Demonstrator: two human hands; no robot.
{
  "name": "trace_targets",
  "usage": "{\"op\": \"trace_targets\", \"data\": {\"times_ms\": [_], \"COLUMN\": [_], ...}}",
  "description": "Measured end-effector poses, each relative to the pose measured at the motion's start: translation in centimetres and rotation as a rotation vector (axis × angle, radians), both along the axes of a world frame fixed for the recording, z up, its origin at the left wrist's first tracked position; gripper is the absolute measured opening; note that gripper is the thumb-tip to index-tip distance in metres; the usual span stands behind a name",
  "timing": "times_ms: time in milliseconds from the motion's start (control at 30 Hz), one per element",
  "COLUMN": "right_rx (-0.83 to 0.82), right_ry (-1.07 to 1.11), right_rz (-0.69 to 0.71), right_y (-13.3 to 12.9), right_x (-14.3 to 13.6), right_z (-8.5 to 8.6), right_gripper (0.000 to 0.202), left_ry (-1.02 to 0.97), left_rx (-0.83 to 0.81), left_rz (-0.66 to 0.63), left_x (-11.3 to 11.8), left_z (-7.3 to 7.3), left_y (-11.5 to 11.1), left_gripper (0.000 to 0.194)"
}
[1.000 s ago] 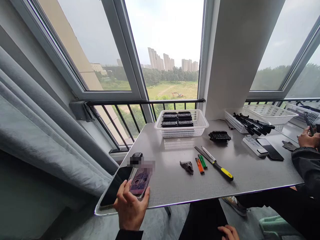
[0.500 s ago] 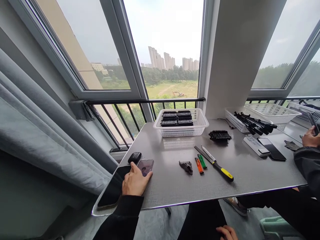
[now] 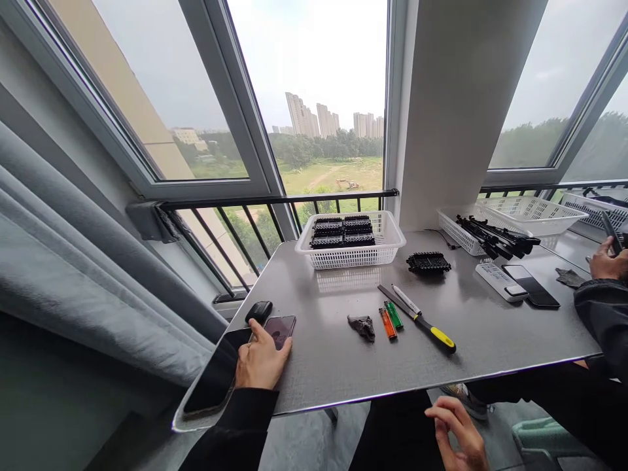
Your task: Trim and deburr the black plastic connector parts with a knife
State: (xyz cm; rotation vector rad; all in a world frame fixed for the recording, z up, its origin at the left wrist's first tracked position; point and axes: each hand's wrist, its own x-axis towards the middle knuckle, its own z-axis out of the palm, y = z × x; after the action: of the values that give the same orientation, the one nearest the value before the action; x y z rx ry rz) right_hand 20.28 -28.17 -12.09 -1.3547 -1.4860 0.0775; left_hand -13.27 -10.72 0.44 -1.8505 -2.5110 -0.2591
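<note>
My left hand (image 3: pixel 260 358) rests on the table's left end, thumb and index finger at opposite edges of a smartphone (image 3: pixel 281 330) lying flat. A small black case (image 3: pixel 259 312) sits just beyond the fingertips. Partly beneath the wrist lies a larger dark tablet-like slab (image 3: pixel 212 386). Below the table edge, over my lap, my right hand (image 3: pixel 460 432) is empty with loosely bent, parted fingers. On the table between them are a crumpled dark cloth (image 3: pixel 362 327), an orange lighter (image 3: pixel 387 324), a green lighter (image 3: pixel 394 315), a white pen (image 3: pixel 406 299) and a yellow-and-black-handled flat tool (image 3: pixel 436 335).
A white basket (image 3: pixel 350 260) holds black ridged parts (image 3: pixel 342 232); a similar part (image 3: pixel 428 263) lies outside it. Further right are a basket of long black parts (image 3: pixel 498 237), a white device (image 3: pixel 501 282) and a dark phone (image 3: pixel 532 286). Another person's hand (image 3: pixel 608 261) holds a dark object.
My right hand has risen further into view from the bottom edge, its fingers spreading. My left hand stays at the smartphone. The view has shifted slightly.
</note>
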Motion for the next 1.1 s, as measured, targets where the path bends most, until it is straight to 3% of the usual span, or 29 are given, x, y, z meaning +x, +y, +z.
{"op": "trace_targets", "data": {"times_ms": [33,133,200,267,333,433,633,900,1000,1100], "right_rx": [-0.006,0.034,0.017,-0.031,-0.126,-0.184,-0.286,-0.287,-0.192,0.096], "right_ry": [-0.076,-0.236,-0.389,-0.554,-0.675,-0.715,-0.794,-0.853,-0.851,-0.783], "right_rz": [0.063,0.074,0.049,-0.003,-0.049,-0.041,-0.019,-0.028,-0.055,-0.062], "right_y": [1.9,9.7,15.8,21.3,25.4,28.6,30.1,28.7,26.6,24.7], "right_x": [1.4,6.0,8.9,11.4,13.4,15.5,17.4,18.0,17.6,15.1], "right_z": [2.1,8.1,10.9,12.3,12.5,11.7,10.8,12.4,13.5,14.9], "right_gripper": [0.022,0.025,0.028,0.032,0.037,0.034,0.036,0.028,0.028,0.025], "left_ry": [-0.001,-0.029,-0.04,-0.01,0.032,0.037,-0.031,-0.202,-0.335,-0.606], "left_rx": [0.004,0.029,0.074,0.177,0.303,0.495,0.725,0.967,1.047,0.95], "left_rz": [-0.009,-0.03,-0.045,-0.059,-0.074,-0.158,-0.368,-0.6,-0.66,-0.714], "left_x": [-0.1,-0.3,-0.1,0.2,0.8,1.7,4.7,10.5,11.0,11.9], "left_z": [-0.1,-0.5,-1.0,-1.4,-1.3,-0.3,3.1,5.7,6.1,5.9], "left_y": [0.0,0.0,-0.2,-0.8,-1.7,-3.1,-3.4,2.0,4.7,7.2], "left_gripper": [0.094,0.093,0.09,0.086,0.083,0.072,0.055,0.034,0.027,0.022]}}
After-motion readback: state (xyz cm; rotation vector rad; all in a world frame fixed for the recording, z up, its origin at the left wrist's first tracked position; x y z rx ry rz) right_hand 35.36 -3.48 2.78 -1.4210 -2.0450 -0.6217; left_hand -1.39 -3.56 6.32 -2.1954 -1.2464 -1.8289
